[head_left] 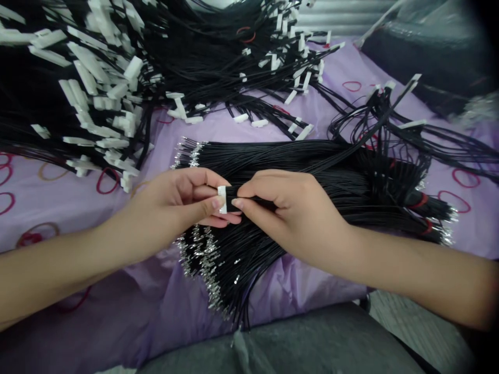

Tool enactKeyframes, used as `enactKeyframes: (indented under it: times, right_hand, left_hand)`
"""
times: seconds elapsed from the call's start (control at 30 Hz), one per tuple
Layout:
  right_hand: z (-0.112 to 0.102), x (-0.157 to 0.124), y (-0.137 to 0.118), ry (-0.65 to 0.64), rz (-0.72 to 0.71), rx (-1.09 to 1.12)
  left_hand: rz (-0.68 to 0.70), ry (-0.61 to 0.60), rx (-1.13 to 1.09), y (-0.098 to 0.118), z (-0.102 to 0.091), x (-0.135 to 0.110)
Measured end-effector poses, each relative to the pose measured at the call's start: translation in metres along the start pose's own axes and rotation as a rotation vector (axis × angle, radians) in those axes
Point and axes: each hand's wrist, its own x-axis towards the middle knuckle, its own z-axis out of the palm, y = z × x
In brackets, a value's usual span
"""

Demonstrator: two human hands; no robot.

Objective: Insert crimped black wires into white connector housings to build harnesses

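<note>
My left hand (183, 200) pinches a small white plastic connector (222, 199) between thumb and fingers. My right hand (290, 210) is closed on thin black wires (253, 200) that run into the connector's right side. Both hands hover just above a thick bundle of loose black wires (296, 161) with silver crimped terminals (195, 249) at their ends, spread on a purple cloth (58, 208).
A large heap of finished black wire harnesses with white connectors (105, 88) fills the upper left and top. More harnesses (390, 119) lie upper right. Red rubber bands (107, 182) are scattered on the cloth. A dark bag (429, 47) sits far right. Grey fabric (312, 343) lies below.
</note>
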Motion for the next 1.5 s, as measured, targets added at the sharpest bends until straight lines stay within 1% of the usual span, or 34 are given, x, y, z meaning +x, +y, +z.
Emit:
enactKeyframes:
  times: [0.07, 0.1, 0.13, 0.17, 0.2, 0.3, 0.37, 0.47, 0.6, 0.77, 0.9, 1.0, 1.07, 1.13, 1.23, 1.37, 1.43, 1.5]
  right_hand:
    - [-0.006, -0.003, -0.006, 0.026, -0.093, -0.149]
    - [-0.009, -0.005, -0.010, 0.062, -0.134, -0.221]
    - [-0.012, -0.007, -0.013, 0.093, -0.172, -0.275]
    - [-0.014, -0.009, -0.017, 0.096, -0.210, -0.306]
    - [-0.015, -0.010, -0.019, 0.063, -0.247, -0.323]
    - [-0.013, -0.013, -0.018, -0.127, -0.369, -0.362]
    - [-0.010, -0.013, -0.013, -0.188, -0.408, -0.377]
    - [-0.009, -0.012, -0.007, -0.220, -0.383, -0.312]
    - [-0.013, -0.011, -0.004, -0.218, -0.312, -0.171]
    - [-0.017, -0.008, -0.008, -0.229, -0.189, -0.068]
    - [-0.023, -0.004, -0.013, -0.180, -0.159, 0.118]
    - [-0.026, -0.002, -0.012, -0.040, -0.102, 0.215]
    - [-0.026, -0.001, -0.009, 0.056, -0.057, 0.161]
    - [-0.025, 0.001, -0.004, 0.125, -0.055, 0.043]
    - [-0.021, 0.005, 0.003, 0.166, -0.109, -0.082]
    - [-0.019, 0.006, 0.006, 0.137, -0.192, -0.123]
    - [-0.020, 0.005, 0.005, 0.113, -0.267, -0.173]
    - [-0.020, 0.003, 0.004, 0.122, -0.397, -0.280]
  left_hand:
    - [-0.035, 0.010, -0.043, 0.001, -0.001, 0.002]
    - [-0.053, 0.018, -0.069, 0.002, -0.002, 0.002]
    - [-0.066, 0.025, -0.098, 0.002, -0.003, 0.002]
    - [-0.077, 0.027, -0.127, 0.002, -0.003, 0.002]
    - [-0.083, 0.028, -0.151, 0.002, -0.004, 0.002]
    - [-0.075, 0.047, -0.192, 0.000, -0.005, 0.002]
    - [-0.073, 0.065, -0.192, 0.000, -0.006, 0.002]
    - [-0.077, 0.057, -0.200, -0.001, -0.006, 0.003]
    - [-0.073, 0.026, -0.235, -0.001, -0.005, 0.004]
    - [-0.079, 0.053, -0.263, 0.000, -0.006, 0.004]
    - [-0.067, 0.029, -0.289, 0.000, -0.006, 0.003]
    - [-0.064, 0.013, -0.306, -0.001, -0.007, 0.003]
    - [-0.073, -0.003, -0.291, -0.001, -0.008, 0.003]
    - [-0.079, -0.020, -0.265, -0.002, -0.009, 0.003]
    - [-0.074, -0.031, -0.251, -0.002, -0.010, 0.004]
    - [-0.075, -0.043, -0.258, -0.003, -0.011, 0.006]
    - [-0.070, -0.048, -0.261, -0.004, -0.011, 0.007]
    - [-0.064, -0.042, -0.268, -0.003, -0.010, 0.007]
